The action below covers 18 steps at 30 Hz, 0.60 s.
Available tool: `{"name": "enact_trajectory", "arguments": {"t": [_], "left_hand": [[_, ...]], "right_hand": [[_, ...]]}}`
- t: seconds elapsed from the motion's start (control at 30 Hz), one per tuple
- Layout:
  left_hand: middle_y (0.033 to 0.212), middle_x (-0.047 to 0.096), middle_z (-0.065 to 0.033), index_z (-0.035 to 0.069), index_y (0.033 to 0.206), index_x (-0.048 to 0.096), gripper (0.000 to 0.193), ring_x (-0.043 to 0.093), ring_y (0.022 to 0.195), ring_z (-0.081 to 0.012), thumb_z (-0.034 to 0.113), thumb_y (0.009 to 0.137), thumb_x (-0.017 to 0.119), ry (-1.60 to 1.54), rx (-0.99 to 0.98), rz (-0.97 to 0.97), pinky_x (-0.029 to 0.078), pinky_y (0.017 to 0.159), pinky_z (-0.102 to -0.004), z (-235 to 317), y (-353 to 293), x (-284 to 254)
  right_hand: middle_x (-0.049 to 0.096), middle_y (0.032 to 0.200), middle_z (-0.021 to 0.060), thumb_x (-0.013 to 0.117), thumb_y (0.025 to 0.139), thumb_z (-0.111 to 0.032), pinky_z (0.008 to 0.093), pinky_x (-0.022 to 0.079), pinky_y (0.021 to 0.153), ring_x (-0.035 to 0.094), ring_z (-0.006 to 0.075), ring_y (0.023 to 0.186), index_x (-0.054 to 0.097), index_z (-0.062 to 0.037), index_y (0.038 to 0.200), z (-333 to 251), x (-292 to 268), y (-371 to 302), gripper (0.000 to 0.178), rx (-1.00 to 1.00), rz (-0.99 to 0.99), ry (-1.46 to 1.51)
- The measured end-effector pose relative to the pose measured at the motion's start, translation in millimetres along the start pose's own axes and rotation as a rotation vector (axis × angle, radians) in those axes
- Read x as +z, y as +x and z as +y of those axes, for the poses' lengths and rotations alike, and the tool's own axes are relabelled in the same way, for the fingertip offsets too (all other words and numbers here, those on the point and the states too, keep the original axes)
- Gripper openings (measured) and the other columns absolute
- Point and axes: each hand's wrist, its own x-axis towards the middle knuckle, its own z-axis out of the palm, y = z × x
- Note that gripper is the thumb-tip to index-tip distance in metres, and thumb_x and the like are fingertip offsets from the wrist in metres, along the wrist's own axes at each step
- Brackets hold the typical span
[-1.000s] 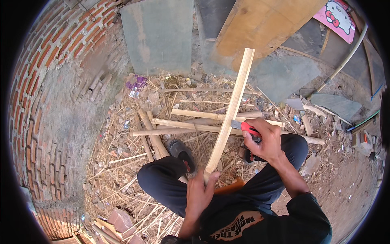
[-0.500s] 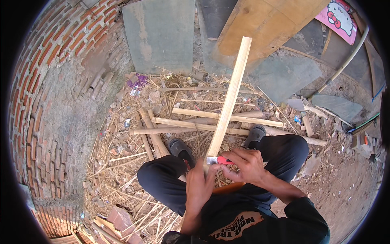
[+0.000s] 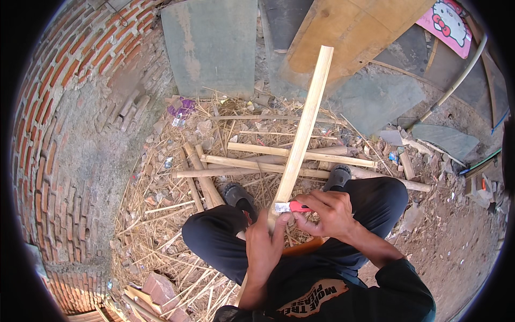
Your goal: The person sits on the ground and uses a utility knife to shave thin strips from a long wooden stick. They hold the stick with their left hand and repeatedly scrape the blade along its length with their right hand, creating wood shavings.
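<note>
A long pale bamboo strip (image 3: 301, 131) slants up and away from my lap. My left hand (image 3: 264, 249) grips its lower end, just below the blade. My right hand (image 3: 327, 212) holds a small knife (image 3: 292, 206) with a red handle. Its metal blade lies across the strip, right above my left thumb. I am squatting, my knees in dark trousers either side and a grey shoe (image 3: 240, 194) under the strip.
More split bamboo pieces (image 3: 279, 161) and straw litter the ground ahead. A brick wall (image 3: 59, 129) curves on the left. Grey slabs (image 3: 212, 45) and a wooden board (image 3: 348, 32) lean at the back. Brick rubble (image 3: 158, 287) lies lower left, a hose (image 3: 456, 80) at right.
My right hand has brought the knife from the far right in to the strip's lower end, close to my left hand. The strip has stayed at the same slant.
</note>
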Motion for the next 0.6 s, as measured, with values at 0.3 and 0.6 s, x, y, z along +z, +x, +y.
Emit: {"name": "enact_trajectory", "arguments": {"t": [0.3,0.6], "left_hand": [[0.067,0.065,-0.0176,-0.007,0.112,0.07,0.038,0.062,0.053,-0.0305,0.031,0.11,0.072,0.048,-0.12,-0.099,0.047,0.056,-0.0411,-6,-25,-6],[0.068,0.067,-0.0188,-0.006,0.107,0.07,0.039,0.069,0.06,-0.0369,0.033,0.109,0.074,0.087,-0.007,-0.042,0.049,0.059,-0.0426,-21,-21,-1]], "right_hand": [[0.08,0.095,0.0164,0.084,0.091,-0.018,0.0404,0.062,0.069,0.079,0.0332,0.076,0.081,-0.0017,0.11,48,-32,30,0.025,0.297,0.189,-0.055],[0.08,0.095,0.0087,0.085,0.091,-0.023,0.0372,0.061,0.062,0.077,0.0276,0.071,0.08,-0.0074,0.112,23,-10,5,0.026,0.138,0.012,0.012]]}}
